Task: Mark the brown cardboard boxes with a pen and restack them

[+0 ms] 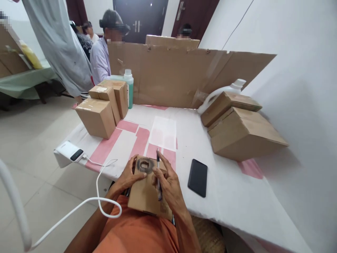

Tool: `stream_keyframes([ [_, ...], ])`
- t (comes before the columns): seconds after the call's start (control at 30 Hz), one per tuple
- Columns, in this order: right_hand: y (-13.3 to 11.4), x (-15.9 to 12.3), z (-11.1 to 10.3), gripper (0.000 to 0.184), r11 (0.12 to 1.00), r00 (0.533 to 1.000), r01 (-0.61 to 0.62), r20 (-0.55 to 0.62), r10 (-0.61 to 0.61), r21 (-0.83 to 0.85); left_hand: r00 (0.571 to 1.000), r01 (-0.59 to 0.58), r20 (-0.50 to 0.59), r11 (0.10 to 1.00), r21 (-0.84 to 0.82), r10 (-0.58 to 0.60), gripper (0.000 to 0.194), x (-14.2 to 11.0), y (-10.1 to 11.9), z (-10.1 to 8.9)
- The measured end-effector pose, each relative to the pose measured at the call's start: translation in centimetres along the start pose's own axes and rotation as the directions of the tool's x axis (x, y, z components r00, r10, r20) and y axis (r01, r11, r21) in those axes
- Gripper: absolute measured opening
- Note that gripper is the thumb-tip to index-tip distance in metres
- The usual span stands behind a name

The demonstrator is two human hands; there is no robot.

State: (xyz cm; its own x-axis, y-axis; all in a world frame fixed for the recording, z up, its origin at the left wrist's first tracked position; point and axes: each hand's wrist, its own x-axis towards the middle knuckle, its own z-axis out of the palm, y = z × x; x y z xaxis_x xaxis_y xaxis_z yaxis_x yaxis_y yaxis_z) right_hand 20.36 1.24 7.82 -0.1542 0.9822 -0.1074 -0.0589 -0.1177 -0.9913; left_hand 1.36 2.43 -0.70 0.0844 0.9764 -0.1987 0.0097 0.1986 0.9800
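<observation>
A small cardboard box (140, 196) is tilted against the table's front edge, close to my orange shirt. Its upper end has an oval hole with a dark, scribbled ring (144, 165) around it. My left hand (129, 177) grips the box's left side, thumb on the face just below the ring and fingers along the edge. Pinched in my right hand (168, 181) is a slim pen (158, 160), held nearly upright over the box's right side, its dark upper end pointing away from me. Part of the box is hidden behind my right hand.
A black phone (198, 177) lies right of the box. At left sits a white power bank (70, 151) with a looping white cable (98, 186). Cardboard boxes (96, 117) and a green bottle (129, 88) stand left; more boxes (244, 133) and a white jug (223, 91) right. Behind rises a cardboard panel (168, 77).
</observation>
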Motion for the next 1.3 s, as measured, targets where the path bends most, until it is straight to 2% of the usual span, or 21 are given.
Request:
stream_keyframes([
  [0.2,0.1,0.0,-0.6,0.046,0.98,0.995,0.047,-0.095,-0.029,0.193,0.999,-0.035,-0.007,0.998,-0.056,0.035,0.106,-0.1,-0.2,0.3],
  [0.3,0.1,0.3,-0.8,0.042,0.952,0.988,0.108,-0.134,-0.072,0.287,1.0,-0.01,-0.018,0.999,-0.044,0.009,0.11,0.0,-0.7,0.2],
  [0.4,0.4,0.6,-0.9,0.04,0.923,0.985,0.16,-0.12,-0.125,0.35,1.0,-0.012,-0.013,0.999,-0.049,0.011,0.114,0.1,-1.1,0.2],
  [0.47,0.7,0.8,-0.8,0.039,0.933,0.985,0.159,-0.113,-0.128,0.324,1.0,-0.018,-0.007,0.997,-0.074,0.017,0.115,0.1,-1.3,0.3],
  [0.6,1.7,1.1,-0.6,0.033,0.988,0.984,0.127,-0.137,-0.114,0.089,0.999,-0.034,-0.034,0.994,-0.106,0.03,0.112,0.1,-1.4,0.6],
  [0.67,2.3,1.2,-0.5,0.034,0.993,0.978,0.113,-0.176,-0.107,0.024,0.999,-0.03,-0.049,0.995,-0.098,0.025,0.113,0.2,-1.5,0.7],
  [0.83,4.3,2.0,-0.7,0.06,0.991,0.96,0.13,-0.256,-0.116,0.037,0.998,-0.034,-0.049,0.996,-0.084,0.03,0.118,0.3,-2.1,0.5],
  [0.93,5.5,2.8,-0.9,0.064,0.989,0.95,0.139,-0.289,-0.121,0.044,0.997,-0.052,-0.058,0.995,-0.079,0.048,0.117,0.3,-2.2,0.5],
  [1.17,6.0,3.6,0.0,0.045,0.982,0.907,0.189,-0.383,-0.177,-0.006,0.995,-0.05,-0.089,0.998,-0.046,0.046,0.113,-0.4,-1.1,0.6],
  [1.3,5.7,3.3,0.6,0.035,0.972,0.883,0.231,-0.41,-0.231,-0.051,0.998,-0.034,-0.056,0.999,-0.035,0.032,0.113,-0.4,-0.9,0.4],
])
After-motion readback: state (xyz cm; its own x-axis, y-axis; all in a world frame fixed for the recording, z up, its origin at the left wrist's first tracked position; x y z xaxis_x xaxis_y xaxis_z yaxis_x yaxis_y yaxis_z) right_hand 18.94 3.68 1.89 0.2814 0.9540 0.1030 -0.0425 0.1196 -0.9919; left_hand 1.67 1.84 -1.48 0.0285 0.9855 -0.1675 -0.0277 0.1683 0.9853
